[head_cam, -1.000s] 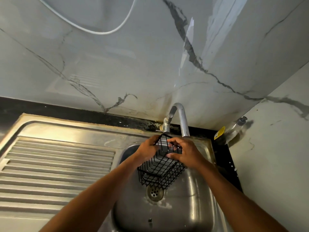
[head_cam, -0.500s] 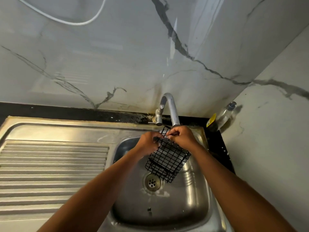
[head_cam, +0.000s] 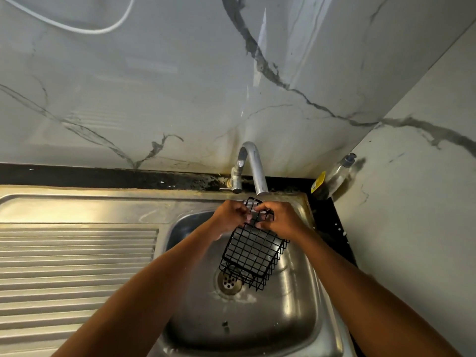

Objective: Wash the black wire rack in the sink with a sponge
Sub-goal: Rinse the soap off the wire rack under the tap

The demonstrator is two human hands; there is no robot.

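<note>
The black wire rack (head_cam: pixel 253 252), a small basket of black grid wire, hangs tilted over the steel sink basin (head_cam: pixel 291 318), its low end above the drain (head_cam: pixel 229 280). My left hand (head_cam: pixel 230 217) pinches its upper left edge. Beside it, my right hand (head_cam: pixel 279 219) grips the upper right edge, fingers curled round the wires. Both hands meet just under the tap spout (head_cam: pixel 253 167). I see no sponge.
A ribbed steel draining board (head_cam: pixel 74 264) lies left of the basin. A clear bottle with a yellow label (head_cam: pixel 332 177) stands in the back right corner. Marble-look walls close the back and right side. A white cable (head_cam: pixel 110 28) hangs on the wall.
The rack has tipped from nearly level to hanging steeply, bottom facing me. Both hands have moved up to its top edge under the spout.
</note>
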